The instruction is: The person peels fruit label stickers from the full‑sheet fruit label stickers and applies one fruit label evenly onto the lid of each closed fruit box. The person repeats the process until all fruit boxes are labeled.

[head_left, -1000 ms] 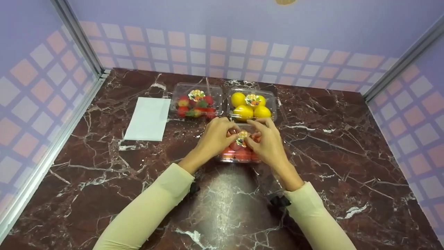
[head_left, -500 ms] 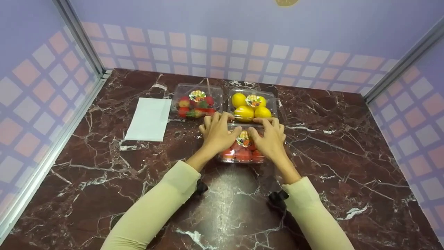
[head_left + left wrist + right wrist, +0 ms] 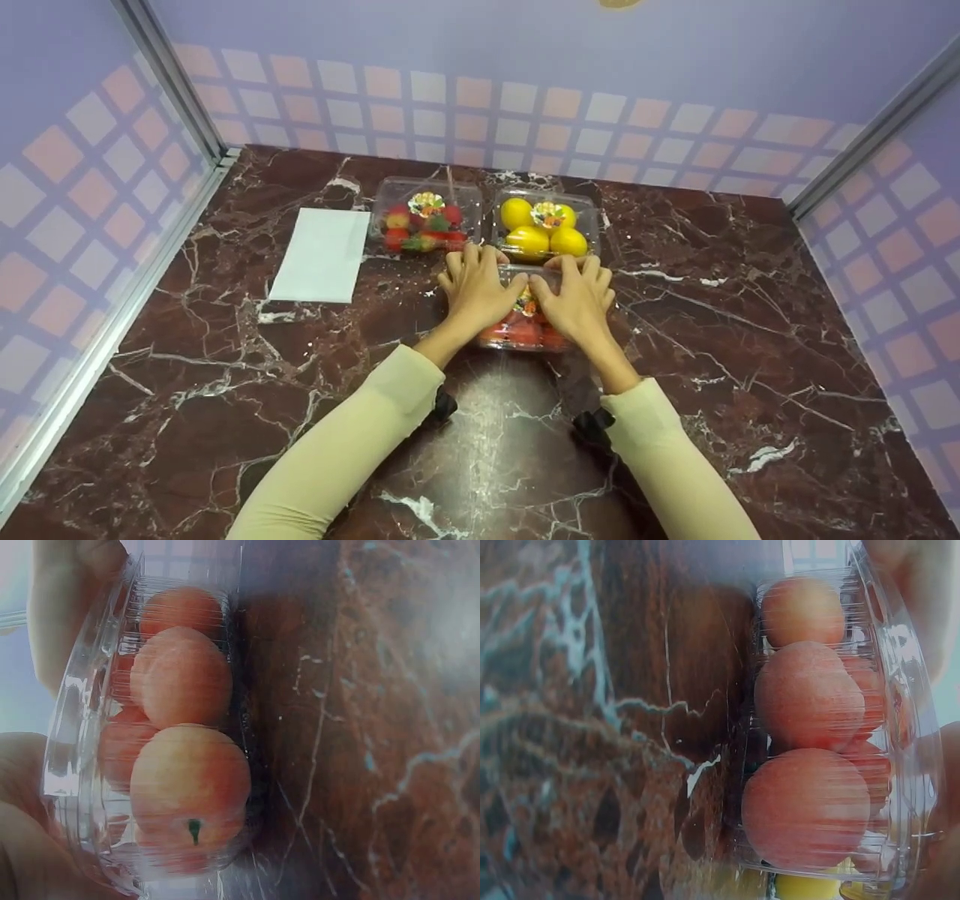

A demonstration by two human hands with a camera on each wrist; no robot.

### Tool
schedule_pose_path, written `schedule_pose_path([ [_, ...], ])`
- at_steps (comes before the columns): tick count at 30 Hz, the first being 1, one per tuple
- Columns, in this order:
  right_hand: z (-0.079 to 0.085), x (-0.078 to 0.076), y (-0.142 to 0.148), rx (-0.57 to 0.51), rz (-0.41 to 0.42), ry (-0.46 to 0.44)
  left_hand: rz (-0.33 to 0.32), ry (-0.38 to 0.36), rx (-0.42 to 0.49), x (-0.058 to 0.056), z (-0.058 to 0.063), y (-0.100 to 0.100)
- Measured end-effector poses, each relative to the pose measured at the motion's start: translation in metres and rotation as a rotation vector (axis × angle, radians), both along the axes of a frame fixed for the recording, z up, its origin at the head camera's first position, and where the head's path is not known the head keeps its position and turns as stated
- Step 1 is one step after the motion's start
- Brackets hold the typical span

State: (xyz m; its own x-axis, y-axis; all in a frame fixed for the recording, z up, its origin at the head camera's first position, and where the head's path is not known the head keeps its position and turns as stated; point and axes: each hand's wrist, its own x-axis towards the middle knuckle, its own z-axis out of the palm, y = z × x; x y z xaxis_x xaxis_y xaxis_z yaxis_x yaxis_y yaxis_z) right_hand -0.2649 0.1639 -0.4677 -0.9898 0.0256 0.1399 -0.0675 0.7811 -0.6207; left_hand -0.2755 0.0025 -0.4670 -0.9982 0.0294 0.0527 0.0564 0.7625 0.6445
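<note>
A lidded clear plastic box (image 3: 525,346) of peaches stands on the table in front of the person; both wrist views show its ridged side. Reddish-yellow peaches (image 3: 189,776) show through the wall. On the lid is a round fruit-print sticker (image 3: 528,306), partly covered by the thumbs. The left hand (image 3: 480,294) rests on the lid's left half, its fingers spread toward the far left edge and its thumb pressing at the sticker. Mirroring it, the right hand (image 3: 577,300) lies on the right half, its thumb at the sticker's other side. The far fingertips are partly hidden.
Behind stand two similar clear boxes with stickers, one of strawberries and other red fruit (image 3: 425,236), one of lemons (image 3: 528,244). A white sheet (image 3: 321,255) lies at the left. Patterned walls (image 3: 495,124) enclose the marble-look table (image 3: 720,330) at back and sides.
The hands have gone from fingertips gathered at the sticker to spread fingers laid over the lid. Both thumbs have since moved closer together over the sticker. The boxes and sheet stay put.
</note>
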Motion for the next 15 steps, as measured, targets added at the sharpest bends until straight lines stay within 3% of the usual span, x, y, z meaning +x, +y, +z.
schedule_pose_path([
  [15,-0.002,0.002,0.013,-0.094,0.072,0.003,-0.092,0.008,0.091,0.002,0.004,-0.010],
])
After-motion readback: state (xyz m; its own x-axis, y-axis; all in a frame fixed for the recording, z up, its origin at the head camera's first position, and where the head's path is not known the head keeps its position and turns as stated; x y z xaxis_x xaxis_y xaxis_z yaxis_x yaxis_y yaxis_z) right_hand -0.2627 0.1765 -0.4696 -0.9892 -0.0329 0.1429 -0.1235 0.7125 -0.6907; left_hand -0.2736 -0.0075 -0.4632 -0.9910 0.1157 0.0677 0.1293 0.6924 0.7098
